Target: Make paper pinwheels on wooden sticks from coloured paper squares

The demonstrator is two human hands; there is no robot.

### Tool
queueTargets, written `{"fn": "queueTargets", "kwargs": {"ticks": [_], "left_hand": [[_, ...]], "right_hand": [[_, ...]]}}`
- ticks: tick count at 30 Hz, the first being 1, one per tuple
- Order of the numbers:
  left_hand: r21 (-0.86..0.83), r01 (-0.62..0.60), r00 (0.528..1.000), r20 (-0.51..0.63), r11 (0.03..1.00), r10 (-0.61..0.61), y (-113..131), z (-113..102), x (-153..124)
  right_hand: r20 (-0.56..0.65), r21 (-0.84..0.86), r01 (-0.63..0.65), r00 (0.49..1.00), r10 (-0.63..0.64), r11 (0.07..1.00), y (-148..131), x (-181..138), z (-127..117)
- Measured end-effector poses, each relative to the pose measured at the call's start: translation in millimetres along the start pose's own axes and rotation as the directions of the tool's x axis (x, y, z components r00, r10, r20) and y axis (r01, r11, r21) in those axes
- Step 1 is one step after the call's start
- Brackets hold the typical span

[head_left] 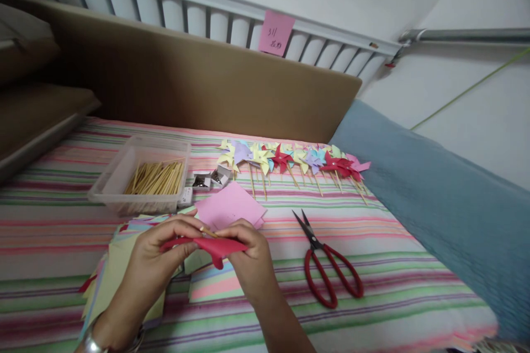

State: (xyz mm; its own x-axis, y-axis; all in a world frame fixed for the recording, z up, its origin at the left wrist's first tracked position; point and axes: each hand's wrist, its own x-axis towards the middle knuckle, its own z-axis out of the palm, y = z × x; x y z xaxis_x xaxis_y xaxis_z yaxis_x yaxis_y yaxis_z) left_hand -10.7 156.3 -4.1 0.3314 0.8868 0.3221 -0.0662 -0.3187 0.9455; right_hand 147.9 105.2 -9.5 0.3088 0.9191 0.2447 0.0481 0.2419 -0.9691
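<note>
Between my two hands is a red paper pinwheel with its blades bent, and a thin wooden stick lies against its far side. My left hand pinches the left part of the red paper near the stick's end. Closed on the right part is my right hand, its fingertips at the stick. Just beyond the hands lie pink paper squares. Under and left of my left hand spreads a pile of coloured paper sheets. Red-handled scissors rest with blades slightly apart, right of my right hand.
A clear plastic box holds many wooden sticks. Beside it stand small boxes of pins. Finished pinwheels lie in a row at the back, before a cardboard panel. Cardboard boxes stand at left.
</note>
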Motion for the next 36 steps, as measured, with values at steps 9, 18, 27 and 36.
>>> {"fn": "queueTargets", "kwargs": {"ticks": [9,18,27,36], "left_hand": [[-0.093,0.039,0.999,-0.019,0.995,-0.041,0.8,2.9,0.0],[-0.098,0.047,0.998,-0.03,0.994,-0.05,1.9,3.0,-0.6],[-0.126,0.056,0.998,-0.026,0.99,-0.06,-1.1,1.9,-2.6],[-0.104,0.082,0.996,-0.038,0.991,-0.086,2.0,2.0,1.8]], "right_hand": [[0.021,0.005,0.013,1.0,-0.013,1.0,-7.7,-1.4,1.2],[0.021,0.022,0.016,1.0,-0.017,1.0,-6.3,-1.5,1.6],[0.033,-0.027,0.044,0.999,-0.043,0.999,-4.8,-1.9,2.0],[0.057,-0.074,0.033,0.998,-0.028,0.997,-3.3,-0.2,0.8]]}}
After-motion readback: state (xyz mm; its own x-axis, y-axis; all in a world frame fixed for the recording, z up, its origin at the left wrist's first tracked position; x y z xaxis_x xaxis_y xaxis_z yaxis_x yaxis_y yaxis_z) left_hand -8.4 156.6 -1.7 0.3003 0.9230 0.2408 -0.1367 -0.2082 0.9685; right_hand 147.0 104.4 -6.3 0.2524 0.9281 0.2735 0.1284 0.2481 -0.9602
